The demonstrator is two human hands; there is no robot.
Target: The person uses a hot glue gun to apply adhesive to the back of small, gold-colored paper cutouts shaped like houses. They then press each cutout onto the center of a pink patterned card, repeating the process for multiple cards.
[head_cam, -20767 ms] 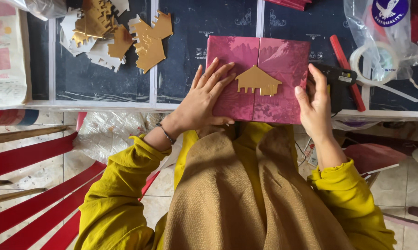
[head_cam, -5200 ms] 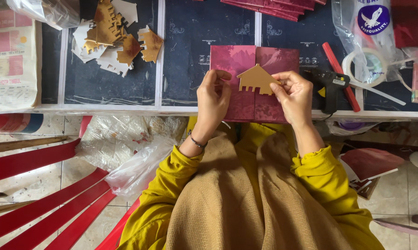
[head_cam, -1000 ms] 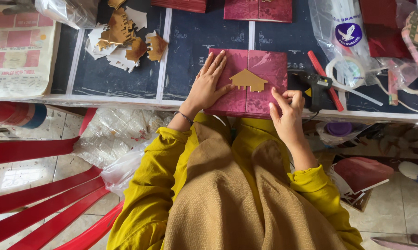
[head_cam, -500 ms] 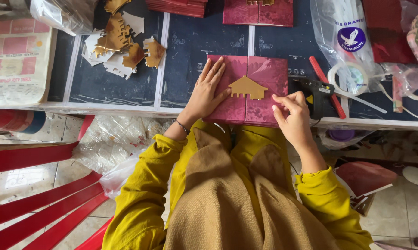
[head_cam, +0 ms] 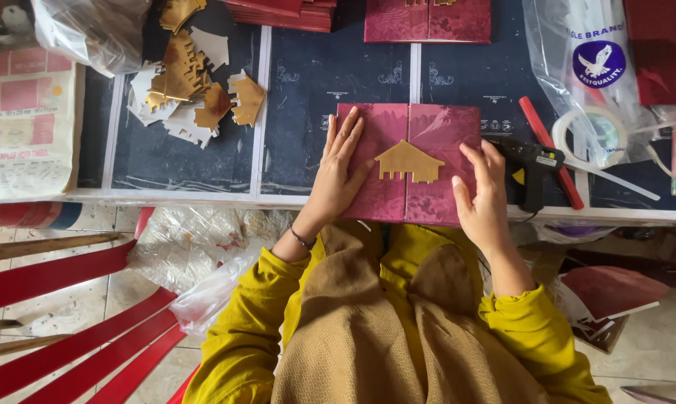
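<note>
Head view: your left hand (head_cam: 339, 172) lay flat and open, palm down, on the left panel of the maroon gatefold card (head_cam: 407, 163), fingers spread and pointing up the table, thumb just beside the gold house-shaped cutout (head_cam: 409, 162). Your right hand (head_cam: 481, 196) rested on the card's right panel near its right edge, fingers loosely curled and pressing the surface, gripping nothing. The card sat at the near edge of the dark cutting mat (head_cam: 300, 105), its two flaps meeting at a centre seam, and the gold cutout straddled that seam. Just right of the card, touching or nearly touching your right hand, lay a black hot glue gun (head_cam: 531, 166), with a red stick-shaped tool (head_cam: 550, 150) slanted beside it. Further right, a clear plastic bag (head_cam: 577, 60) with a blue round emblem lay over a roll of clear tape (head_cam: 594, 135). Up left on the mat sat a loose pile of gold and white house-shaped cutouts (head_cam: 192, 82). Another maroon card (head_cam: 427, 19) lay at the top edge, well apart from the one under your hands, and a stack of red cards (head_cam: 285, 11) sat just left of it. A printed paper sheet (head_cam: 23, 112) lay at the far left. Below the table edge, red plastic chair slats (head_cam: 68, 314) and crumpled clear plastic (head_cam: 196, 254) showed on the floor side; your yellow sleeves (head_cam: 255, 329) and tan garment (head_cam: 368, 337) filled the lower frame.
</note>
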